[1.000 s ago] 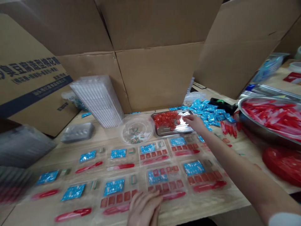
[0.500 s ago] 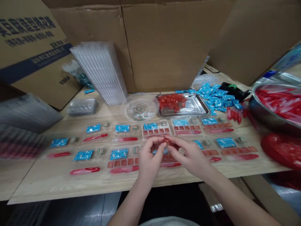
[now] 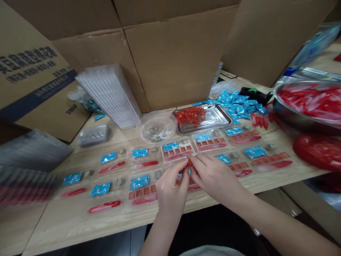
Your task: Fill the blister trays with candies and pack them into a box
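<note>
My left hand and my right hand meet over the front row of trays, fingertips pinched together. Between them is a small shiny red piece, mostly covered by the fingers. Beneath my hands lies a clear tray, largely hidden. Just behind them, a clear tray holds a blue packet, a row of reddish-brown squares and a slim red-pink item. Left of my left hand, another tray has a blue packet, squares and a long red-pink item.
A metal tray bears red pieces, beside a round clear dish. Blue packets lie heaped behind. A metal bowl of red-pink items stands right. Stacked clear trays and a cardboard box stand left.
The view has tilted and shifted, so the table lies at more of a slant. My hands have drawn closer together around the red piece, with the right fingers now more bunched.
</note>
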Available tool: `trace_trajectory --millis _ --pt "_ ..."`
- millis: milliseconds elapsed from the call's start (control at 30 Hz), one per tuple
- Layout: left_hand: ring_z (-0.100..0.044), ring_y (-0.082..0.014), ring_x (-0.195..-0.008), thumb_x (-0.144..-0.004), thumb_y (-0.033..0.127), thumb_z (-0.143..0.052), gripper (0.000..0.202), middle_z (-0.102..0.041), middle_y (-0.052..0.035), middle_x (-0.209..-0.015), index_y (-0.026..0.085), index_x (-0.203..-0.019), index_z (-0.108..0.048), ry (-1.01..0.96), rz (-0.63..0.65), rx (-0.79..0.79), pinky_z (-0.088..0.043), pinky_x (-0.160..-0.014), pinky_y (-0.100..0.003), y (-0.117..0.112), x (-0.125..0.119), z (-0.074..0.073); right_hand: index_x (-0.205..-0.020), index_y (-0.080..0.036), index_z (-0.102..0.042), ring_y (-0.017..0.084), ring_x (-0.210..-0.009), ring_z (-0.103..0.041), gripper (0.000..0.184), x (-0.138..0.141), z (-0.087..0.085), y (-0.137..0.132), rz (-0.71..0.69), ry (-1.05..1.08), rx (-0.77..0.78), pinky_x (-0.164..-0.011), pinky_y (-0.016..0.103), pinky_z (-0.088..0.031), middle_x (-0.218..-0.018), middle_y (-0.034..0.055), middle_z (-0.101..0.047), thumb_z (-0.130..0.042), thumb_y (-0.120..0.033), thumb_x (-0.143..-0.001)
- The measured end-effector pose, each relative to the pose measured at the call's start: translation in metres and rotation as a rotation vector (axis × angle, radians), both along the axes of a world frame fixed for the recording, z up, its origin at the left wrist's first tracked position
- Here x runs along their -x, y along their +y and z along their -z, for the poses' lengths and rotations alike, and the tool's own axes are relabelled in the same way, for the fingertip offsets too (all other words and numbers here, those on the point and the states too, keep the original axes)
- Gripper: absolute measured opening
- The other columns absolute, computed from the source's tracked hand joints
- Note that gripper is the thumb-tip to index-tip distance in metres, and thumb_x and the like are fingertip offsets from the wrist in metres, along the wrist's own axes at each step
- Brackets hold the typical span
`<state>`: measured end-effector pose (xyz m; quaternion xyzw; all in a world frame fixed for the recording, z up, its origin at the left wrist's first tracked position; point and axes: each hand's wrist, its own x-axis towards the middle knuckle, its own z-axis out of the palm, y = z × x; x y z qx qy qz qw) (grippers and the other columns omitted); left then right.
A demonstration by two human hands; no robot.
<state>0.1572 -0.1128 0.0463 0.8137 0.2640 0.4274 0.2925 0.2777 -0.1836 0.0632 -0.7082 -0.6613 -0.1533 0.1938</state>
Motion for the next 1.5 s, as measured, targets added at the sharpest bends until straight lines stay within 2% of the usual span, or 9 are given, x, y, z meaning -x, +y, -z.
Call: trace_trajectory --millis 200,433,600,800,900,1000,1133,1200,1500 --pt "-0.067 -0.013 -0.079 -0.079 0.006 -0.058 0.018 -0.072 -0.003 -0.086 0.015 -0.092 -0.066 0.039 0.034 -0.19 -0.051 -0.076 -0.022 -0.001 -0.014 -0.01 -0.109 -0.002 -0.06 0.025 -0.078 -0.059 0.03 -0.009 0.002 -0.002 0.084 -0.041 -0.072 -0.069 0.037 -0.05 -0.085 0.0136 -0.065 -0.051 -0.015 -0.084" --pt "-0.065 -0.0121 -0.074 -0.077 0.008 -0.057 0.016 -0.07 0.0004 -0.08 0.019 -0.085 -0.065 0.074 0.031 -0.049 -0.05 -0.072 -0.022 0.001 -0.009 -0.013 -0.094 -0.011 -0.066 0.019 -0.078 -0.063 0.019 -0.012 0.013 -0.001 0.02 0.229 -0.271 -0.074 0.031 -0.051 -0.084 0.0074 -0.07 -0.052 -0.01 -0.081" --pt "-0.063 -0.0125 -0.073 -0.072 0.009 -0.055 0.013 -0.066 -0.0007 -0.079 0.018 -0.08 -0.062 -0.074 0.004 0.423 -0.05 -0.068 -0.024 0.011 -0.006 -0.003 -0.105 -0.02 -0.065 0.015 -0.085 -0.066 0.035 -0.002 0.016 0.002 -0.02 0.618 -0.099 -0.075 0.027 -0.053 -0.097 0.0026 -0.071 -0.044 -0.007 -0.08" --pt "-0.054 -0.0062 -0.054 -0.065 0.017 -0.062 0.015 -0.058 0.0046 -0.065 0.018 -0.078 -0.053 -0.39 0.239 1.342 -0.046 -0.057 -0.019 0.016 0.002 0.004 -0.12 -0.023 -0.058 0.019 -0.105 -0.059 0.035 -0.001 0.013 0.001 -0.218 0.681 -0.023 -0.087 0.034 -0.051 -0.113 0.0076 -0.062 -0.054 -0.021 -0.085" --pt "-0.055 -0.0065 -0.052 -0.066 0.022 -0.068 0.023 -0.058 0.0041 -0.064 0.017 -0.078 -0.05 -0.362 0.28 1.517 -0.047 -0.056 -0.02 0.011 0.011 0.016 -0.109 -0.023 -0.063 0.018 -0.098 -0.061 0.025 -0.003 0.016 -0.002 -0.305 0.66 0.082 -0.084 0.032 -0.051 -0.104 0.0058 -0.065 -0.057 -0.022 -0.085" --pt "-0.061 -0.0117 -0.064 -0.073 0.026 -0.066 0.017 -0.063 -0.0003 -0.072 0.017 -0.078 -0.053 -0.246 0.194 1.239 -0.05 -0.065 -0.026 0.0 0.025 0.035 -0.1 -0.021 -0.065 0.018 -0.09 -0.063 0.017 -0.015 0.026 -0.001 -0.262 0.646 0.135 -0.078 0.031 -0.051 -0.096 0.0051 -0.068 -0.057 -0.023 -0.086" --pt "-0.06 -0.0197 -0.098 -0.082 0.017 -0.06 0.008 -0.067 -0.0048 -0.101 0.02 -0.089 -0.061 0.124 0.056 0.41 -0.044 -0.089 -0.039 -0.013 0.046 0.056 -0.094 -0.019 -0.067 0.021 -0.088 -0.06 0.015 -0.036 0.044 0.016 -0.104 0.471 0.068 -0.079 0.037 -0.048 -0.093 0.0071 -0.068 -0.06 -0.028 -0.084" --pt "-0.057 -0.0222 -0.106 -0.083 0.014 -0.057 0.015 -0.067 -0.005 -0.106 0.021 -0.095 -0.063 0.29 0.081 0.143 -0.042 -0.092 -0.042 -0.016 0.053 0.062 -0.09 -0.018 -0.068 0.022 -0.089 -0.058 0.014 -0.037 0.052 0.03 -0.151 0.347 0.08 -0.083 0.039 -0.046 -0.092 0.0072 -0.067 -0.061 -0.028 -0.084" --pt "-0.055 -0.0206 -0.108 -0.087 0.014 -0.053 0.013 -0.069 -0.0031 -0.09 0.019 -0.094 -0.063 0.441 0.142 -0.125 -0.044 -0.086 -0.036 -0.009 0.055 0.074 -0.081 -0.016 -0.067 0.025 -0.092 -0.052 0.01 -0.004 0.051 0.064 -0.256 0.053 0.418 -0.081 0.039 -0.044 -0.084 0.0082 -0.064 -0.066 -0.025 -0.078"
